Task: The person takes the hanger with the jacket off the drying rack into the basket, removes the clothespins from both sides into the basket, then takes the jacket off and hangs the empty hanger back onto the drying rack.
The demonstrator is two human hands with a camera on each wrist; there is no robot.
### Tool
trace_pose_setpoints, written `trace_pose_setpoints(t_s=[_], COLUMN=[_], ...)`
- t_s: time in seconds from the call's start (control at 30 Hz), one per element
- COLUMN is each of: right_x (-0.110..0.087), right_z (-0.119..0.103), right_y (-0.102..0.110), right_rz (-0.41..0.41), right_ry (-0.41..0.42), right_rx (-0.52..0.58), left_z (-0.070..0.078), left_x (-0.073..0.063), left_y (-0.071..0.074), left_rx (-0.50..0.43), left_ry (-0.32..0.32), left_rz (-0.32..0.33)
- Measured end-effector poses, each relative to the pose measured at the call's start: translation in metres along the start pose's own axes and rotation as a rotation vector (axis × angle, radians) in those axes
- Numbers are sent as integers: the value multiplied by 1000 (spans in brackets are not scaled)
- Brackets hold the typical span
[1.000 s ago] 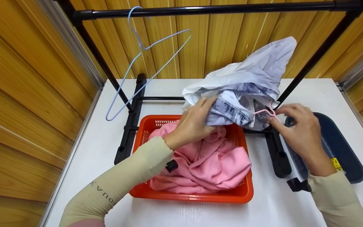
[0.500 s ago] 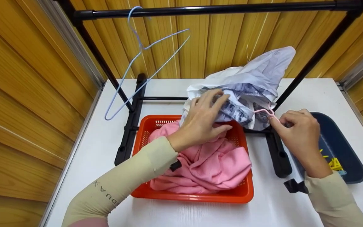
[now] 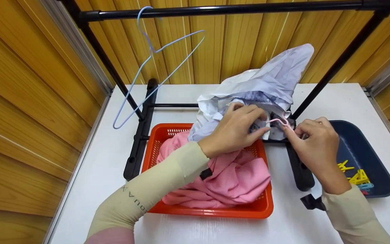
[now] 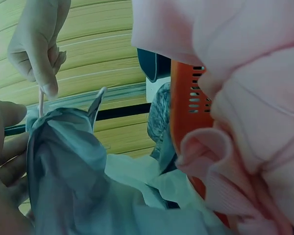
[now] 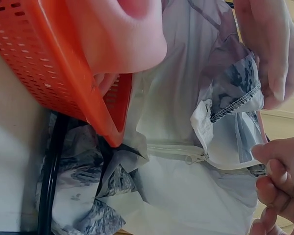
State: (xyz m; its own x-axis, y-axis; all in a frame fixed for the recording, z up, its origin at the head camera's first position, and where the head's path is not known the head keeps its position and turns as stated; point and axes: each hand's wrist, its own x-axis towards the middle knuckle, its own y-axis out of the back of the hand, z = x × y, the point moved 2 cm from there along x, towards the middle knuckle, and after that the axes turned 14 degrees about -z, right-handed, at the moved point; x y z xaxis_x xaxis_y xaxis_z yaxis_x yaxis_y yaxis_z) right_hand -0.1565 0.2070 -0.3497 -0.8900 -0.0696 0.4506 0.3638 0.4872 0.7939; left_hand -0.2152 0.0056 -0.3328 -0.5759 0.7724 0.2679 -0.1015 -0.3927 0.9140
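A thin white-and-grey printed garment (image 3: 269,81) is bunched over the back of the basket, and a zip (image 5: 195,157) shows on it in the right wrist view. My right hand (image 3: 317,140) pinches a pink hanger (image 3: 277,120) near the base of its hook; the rest of the hanger is hidden in the cloth. My left hand (image 3: 239,127) is at the garment's opening, thumb apart from the bent fingers, which touch the cloth edge. In the left wrist view, the draped cloth (image 4: 68,161) covers part of the left fingers (image 4: 12,156).
Pink clothing (image 3: 235,183) fills a red basket (image 3: 208,212). A blue hanger (image 3: 127,91) hangs from the black rack bar (image 3: 249,9). To the right, a dark blue tray (image 3: 367,152) holds yellow clothespins (image 3: 360,178) and a few other coloured pieces. Wood-slat walls enclose the table.
My left hand has let go of the garment's left part and moved right, close to the hanger. The right hand, still pinching the hanger, has shifted slightly left.
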Motion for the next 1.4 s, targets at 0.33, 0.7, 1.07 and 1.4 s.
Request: trace_pose_setpoints(t_s=[0.33, 0.7, 1.07, 1.4], right_x=[-1, 0, 4, 3], right_z=[5, 10, 13, 26], right_y=[1, 2, 12, 16], right_rz=[43, 51, 78, 20], right_ry=[-21, -30, -55, -108], right_rx=[54, 92, 141, 194], left_z=[0, -7, -18, -24], left_x=[3, -7, -21, -34], left_y=[-5, -3, 0, 2], left_rx=[79, 158, 225, 310], left_ry=[-1, 22, 42, -5], left_rz=[-32, -76, -71, 51])
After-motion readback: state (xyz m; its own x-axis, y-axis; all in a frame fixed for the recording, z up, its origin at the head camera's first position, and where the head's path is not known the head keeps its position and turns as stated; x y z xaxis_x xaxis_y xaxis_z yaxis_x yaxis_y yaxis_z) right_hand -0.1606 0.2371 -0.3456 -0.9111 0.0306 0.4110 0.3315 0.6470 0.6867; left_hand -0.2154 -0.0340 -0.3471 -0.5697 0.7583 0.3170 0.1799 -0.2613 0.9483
